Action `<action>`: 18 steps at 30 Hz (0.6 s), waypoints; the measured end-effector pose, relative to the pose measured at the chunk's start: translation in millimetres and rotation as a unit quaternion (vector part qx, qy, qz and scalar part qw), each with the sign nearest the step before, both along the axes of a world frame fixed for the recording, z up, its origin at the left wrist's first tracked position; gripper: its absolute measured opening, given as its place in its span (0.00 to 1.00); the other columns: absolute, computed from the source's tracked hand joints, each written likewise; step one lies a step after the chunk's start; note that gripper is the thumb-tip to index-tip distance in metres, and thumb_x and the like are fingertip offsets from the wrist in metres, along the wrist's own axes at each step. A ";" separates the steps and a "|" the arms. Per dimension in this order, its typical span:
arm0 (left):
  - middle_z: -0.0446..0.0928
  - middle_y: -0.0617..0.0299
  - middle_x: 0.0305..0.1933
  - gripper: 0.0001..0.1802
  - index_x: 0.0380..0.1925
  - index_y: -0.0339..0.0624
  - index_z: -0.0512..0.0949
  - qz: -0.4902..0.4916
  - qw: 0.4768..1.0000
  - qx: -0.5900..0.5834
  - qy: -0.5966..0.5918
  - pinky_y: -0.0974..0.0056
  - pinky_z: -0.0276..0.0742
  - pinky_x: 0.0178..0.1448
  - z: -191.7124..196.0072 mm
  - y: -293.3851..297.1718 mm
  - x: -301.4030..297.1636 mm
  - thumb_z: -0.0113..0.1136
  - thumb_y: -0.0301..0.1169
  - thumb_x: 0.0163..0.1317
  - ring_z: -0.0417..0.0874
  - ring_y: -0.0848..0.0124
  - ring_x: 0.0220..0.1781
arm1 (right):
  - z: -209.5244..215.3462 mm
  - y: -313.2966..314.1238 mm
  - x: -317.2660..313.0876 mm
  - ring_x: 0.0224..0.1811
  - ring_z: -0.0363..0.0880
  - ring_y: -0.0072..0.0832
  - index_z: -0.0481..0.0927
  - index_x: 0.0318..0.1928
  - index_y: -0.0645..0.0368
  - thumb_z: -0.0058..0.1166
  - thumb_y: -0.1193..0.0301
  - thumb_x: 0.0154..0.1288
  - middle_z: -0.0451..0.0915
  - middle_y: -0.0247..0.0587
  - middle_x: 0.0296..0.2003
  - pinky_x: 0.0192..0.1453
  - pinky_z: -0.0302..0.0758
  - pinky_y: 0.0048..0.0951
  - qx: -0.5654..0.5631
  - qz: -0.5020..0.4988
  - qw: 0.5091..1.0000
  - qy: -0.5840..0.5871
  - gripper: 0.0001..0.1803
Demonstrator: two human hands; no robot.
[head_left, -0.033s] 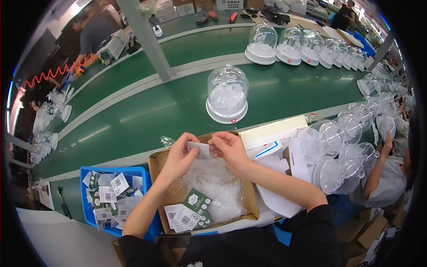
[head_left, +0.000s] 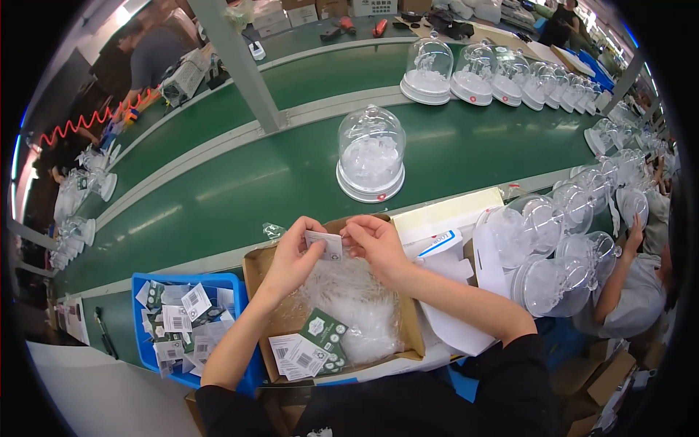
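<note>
My left hand point(head_left: 293, 258) pinches a small white printed card point(head_left: 333, 249) between thumb and fingers. Close to the card's right edge, my right hand point(head_left: 375, 244) has thumb and fingertips pressed together; what they hold is too small to make out. Both hands are above a shallow cardboard box point(head_left: 413, 328) containing a heap of clear, thin plastic strands point(head_left: 368, 317). Several white and green cards point(head_left: 314, 346) lie fanned at the box's near left corner. Beyond the hands, a clear dome on a white round base point(head_left: 371, 156) stands upright, with whitish shapes inside.
A blue bin point(head_left: 237, 280) full of tagged cards sits left of the box. White cartons and paper point(head_left: 451, 240) lie to the right. More domes point(head_left: 557, 218) crowd the right side, near another person's arm point(head_left: 619, 273). A domed row point(head_left: 477, 76) lines the far belt beside a grey post point(head_left: 251, 69).
</note>
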State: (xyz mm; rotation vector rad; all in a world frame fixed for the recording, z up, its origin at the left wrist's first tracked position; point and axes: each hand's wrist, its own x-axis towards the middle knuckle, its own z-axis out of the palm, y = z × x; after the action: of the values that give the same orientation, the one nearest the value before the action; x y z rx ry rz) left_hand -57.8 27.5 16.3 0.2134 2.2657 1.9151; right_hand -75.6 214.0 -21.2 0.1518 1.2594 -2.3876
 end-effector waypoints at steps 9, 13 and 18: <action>0.73 0.65 0.36 0.07 0.40 0.36 0.69 -0.013 1.000 0.024 0.001 0.71 0.73 0.44 1.7 5.3 -2.6 0.53 0.21 0.62 0.75 0.79 0.38 | -2.1 2.6 -2.3 0.38 0.80 0.18 0.77 0.44 0.58 0.55 0.69 0.68 0.83 0.34 0.38 0.37 0.74 0.19 0.006 0.030 0.999 0.011 0.08; 0.74 0.65 0.36 0.07 0.40 0.36 0.69 -0.013 1.000 0.026 0.009 0.71 0.73 0.43 0.6 3.8 -1.8 0.52 0.21 0.62 0.76 0.79 0.38 | 1.0 1.5 -2.1 0.37 0.79 0.17 0.77 0.44 0.58 0.55 0.69 0.68 0.83 0.33 0.37 0.37 0.73 0.18 0.008 0.033 0.999 0.016 0.08; 0.73 0.65 0.35 0.07 0.40 0.36 0.69 0.007 0.999 0.037 -0.004 0.72 0.73 0.42 0.1 2.7 -3.2 0.53 0.21 0.62 0.75 0.79 0.37 | 0.8 1.3 -2.1 0.35 0.78 0.16 0.77 0.44 0.58 0.54 0.69 0.68 0.82 0.32 0.36 0.37 0.72 0.18 0.004 0.039 0.999 0.016 0.07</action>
State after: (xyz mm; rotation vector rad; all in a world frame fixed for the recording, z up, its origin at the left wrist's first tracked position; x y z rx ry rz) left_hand -61.0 30.2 16.4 0.2001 2.1989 2.0061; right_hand -77.7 215.3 -20.4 0.0672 1.2667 -2.3275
